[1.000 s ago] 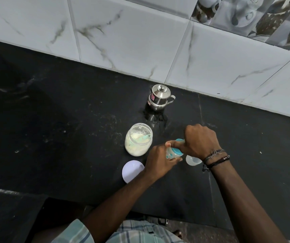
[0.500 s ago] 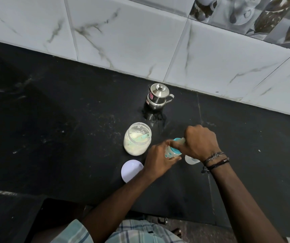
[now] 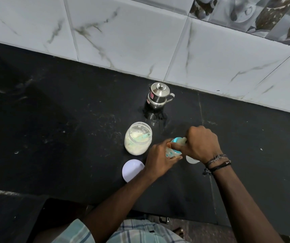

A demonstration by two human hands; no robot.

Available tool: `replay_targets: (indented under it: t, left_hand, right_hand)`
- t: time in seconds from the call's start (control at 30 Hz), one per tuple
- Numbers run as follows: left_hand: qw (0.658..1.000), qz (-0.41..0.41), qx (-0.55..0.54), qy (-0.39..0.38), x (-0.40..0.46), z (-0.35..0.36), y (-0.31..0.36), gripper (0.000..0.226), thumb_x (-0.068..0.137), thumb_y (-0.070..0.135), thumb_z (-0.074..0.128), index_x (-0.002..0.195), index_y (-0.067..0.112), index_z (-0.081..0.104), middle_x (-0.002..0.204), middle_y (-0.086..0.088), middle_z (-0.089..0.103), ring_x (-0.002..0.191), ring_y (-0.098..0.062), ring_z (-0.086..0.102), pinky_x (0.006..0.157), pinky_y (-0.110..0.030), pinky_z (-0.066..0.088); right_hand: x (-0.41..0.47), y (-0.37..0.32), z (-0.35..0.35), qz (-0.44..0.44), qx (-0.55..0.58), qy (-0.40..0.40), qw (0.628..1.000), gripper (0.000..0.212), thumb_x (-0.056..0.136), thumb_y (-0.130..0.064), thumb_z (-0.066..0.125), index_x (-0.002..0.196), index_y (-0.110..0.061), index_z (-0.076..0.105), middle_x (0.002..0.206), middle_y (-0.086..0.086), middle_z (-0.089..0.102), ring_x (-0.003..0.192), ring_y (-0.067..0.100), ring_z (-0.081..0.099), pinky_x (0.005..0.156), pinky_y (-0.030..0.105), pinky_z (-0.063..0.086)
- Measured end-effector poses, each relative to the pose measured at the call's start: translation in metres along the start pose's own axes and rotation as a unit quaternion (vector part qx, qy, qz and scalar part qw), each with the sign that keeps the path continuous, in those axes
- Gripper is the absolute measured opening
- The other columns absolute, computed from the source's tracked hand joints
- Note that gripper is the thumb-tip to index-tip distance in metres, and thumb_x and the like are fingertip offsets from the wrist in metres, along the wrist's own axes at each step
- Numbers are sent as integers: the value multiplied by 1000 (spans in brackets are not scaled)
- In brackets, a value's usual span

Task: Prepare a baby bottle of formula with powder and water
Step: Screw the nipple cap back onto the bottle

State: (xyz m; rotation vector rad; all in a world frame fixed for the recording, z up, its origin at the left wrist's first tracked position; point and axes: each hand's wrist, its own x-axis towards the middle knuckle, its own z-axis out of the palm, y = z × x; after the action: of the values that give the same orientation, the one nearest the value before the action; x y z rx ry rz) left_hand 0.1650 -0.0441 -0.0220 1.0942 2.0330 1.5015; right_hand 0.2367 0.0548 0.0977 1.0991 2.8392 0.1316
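Note:
A small clear baby bottle (image 3: 171, 153) with a blue collar (image 3: 177, 140) stands on the black counter (image 3: 70, 137). My left hand (image 3: 160, 159) grips the bottle's body from the near side. My right hand (image 3: 199, 142) curls over the top and grips the blue collar and teat. Left of the bottle an open clear jar of pale formula powder (image 3: 138, 138) holds a light blue scoop (image 3: 22, 136). The jar's white lid (image 3: 132, 170) lies flat nearer to me. A steel lidded water pot (image 3: 159, 95) sits by the wall.
A clear round cap (image 3: 191, 159) lies on the counter, partly hidden under my right wrist. A marble-tiled wall (image 3: 140, 41) runs behind the counter. The counter's front edge passes just above my checked shirt (image 3: 137, 230).
Both hands stay on the bottle. My right hand has turned a little on the blue collar, and the teat tip now peeks out beside its fingers.

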Motion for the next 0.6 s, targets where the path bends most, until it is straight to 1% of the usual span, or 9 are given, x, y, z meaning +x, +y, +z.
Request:
replay_targets:
  t: [0.03, 0.1, 0.17, 0.23, 0.27, 0.33, 0.43, 0.5, 0.6]
  left_hand:
    - [1000, 0, -1, 2, 0, 0, 0, 63, 71, 31, 88, 128, 17, 64, 113, 0, 74, 102, -16, 70, 90, -34, 55]
    - [1000, -1, 2, -1, 0, 0, 0, 63, 71, 32, 88, 127, 18, 64, 112, 0, 75, 100, -16, 70, 89, -34, 55]
    - [1000, -2, 8, -4, 1, 0, -1, 60, 70, 32, 87, 125, 17, 65, 107, 0, 75, 96, -17, 71, 85, -36, 56]
    - [1000, -3, 13, -5, 1, 0, -1, 60, 70, 30, 86, 124, 16, 65, 107, -1, 75, 96, -19, 71, 84, -36, 56]
    - [1000, -5, 12, -8, 1, 0, -1, 60, 70, 29, 86, 125, 15, 64, 108, -1, 75, 97, -19, 70, 85, -36, 56]
    - [1000, -6, 9, -11, 0, -1, 0, 60, 71, 28, 85, 126, 16, 64, 108, -1, 75, 97, -18, 71, 85, -37, 56]
    - [1000, -13, -2, -14, 1, -1, 2, 59, 72, 28, 85, 125, 16, 64, 107, 0, 75, 96, -18, 71, 83, -38, 56]
    - [1000, -16, 0, -13, 1, -1, 2, 59, 72, 27, 86, 126, 15, 64, 108, -3, 75, 97, -21, 71, 84, -40, 56]
    - [1000, -15, 4, -8, 1, -1, 4, 60, 72, 26, 86, 126, 13, 64, 110, -4, 75, 99, -23, 71, 86, -40, 55]
  right_hand:
    - [-1, 0, 1, 8, -8, 8, 1000, 72, 64, -85, 58, 56, -17, 36, 58, -2, 40, 57, 22, 49, 51, 27, 32]
    - [-3, 5, 2, 9, 12, -2, 1000, 71, 62, -88, 54, 62, -18, 45, 64, -1, 51, 59, 22, 51, 52, 27, 34]
    - [-5, 9, 1, -31, 57, -40, 997, 62, 65, -80, 63, 89, -22, 63, 86, 0, 66, 76, 24, 63, 61, 31, 47]
    - [-7, 10, -1, -64, 80, -61, 993, 57, 71, -62, 72, 115, -29, 61, 103, 0, 70, 93, 26, 67, 73, 35, 53]
    - [-8, 10, 0, -69, 78, -53, 993, 52, 73, -57, 73, 116, -29, 61, 105, 0, 71, 94, 27, 67, 73, 35, 53]
    - [-7, 7, 4, -54, 78, -25, 995, 42, 73, -55, 70, 103, -26, 66, 96, 1, 71, 87, 26, 67, 68, 33, 52]
    - [-5, 5, 13, -12, 78, 8, 997, 47, 72, -62, 67, 81, -17, 63, 81, 2, 66, 73, 25, 62, 57, 30, 43]
    - [-6, 1, 18, 9, 79, 32, 996, 51, 71, -64, 66, 67, -16, 51, 70, 2, 59, 61, 23, 53, 50, 27, 31]
    - [-9, -4, 19, 25, 76, 52, 995, 60, 70, -65, 67, 55, -21, 30, 55, -6, 36, 52, 20, 40, 44, 24, 16]
